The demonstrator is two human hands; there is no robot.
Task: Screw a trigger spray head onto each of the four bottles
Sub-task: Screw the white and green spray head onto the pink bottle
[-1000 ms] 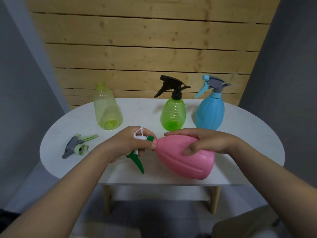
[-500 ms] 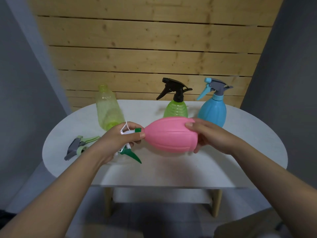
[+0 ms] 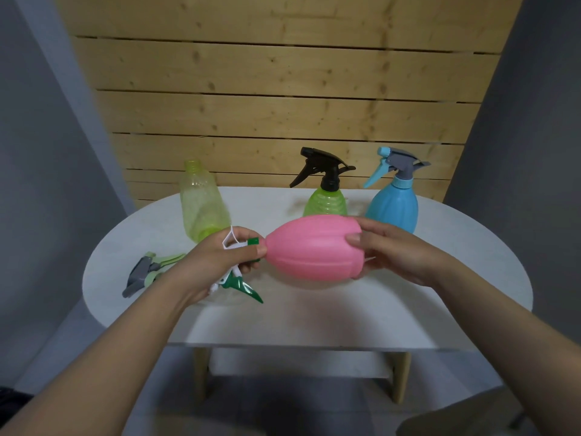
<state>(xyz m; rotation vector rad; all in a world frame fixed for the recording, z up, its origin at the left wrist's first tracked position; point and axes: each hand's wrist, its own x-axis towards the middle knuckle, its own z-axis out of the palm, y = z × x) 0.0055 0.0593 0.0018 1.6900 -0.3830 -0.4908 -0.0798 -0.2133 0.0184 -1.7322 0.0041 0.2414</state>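
Note:
I hold a pink bottle [image 3: 314, 247] sideways above the table, neck to the left. My right hand [image 3: 386, 250] grips its base end. My left hand [image 3: 220, 262] is closed on a white and green spray head [image 3: 239, 278] at the bottle's neck, its green trigger pointing down. A yellow-green bottle [image 3: 201, 202] without a head stands at the back left. A grey and pale green spray head [image 3: 147, 273] lies loose on the table's left side. A green bottle with a black head [image 3: 327, 184] and a blue bottle with a grey-blue head [image 3: 394, 196] stand at the back.
The white oval table [image 3: 440, 294] stands against a wooden plank wall [image 3: 283, 89], with grey walls on both sides. Its front edge is near my forearms, with wooden legs below.
The pink bottle has risen from a slanted pose near the table to a level one, and turned in my hands. My right hand shifted from its side to its base end.

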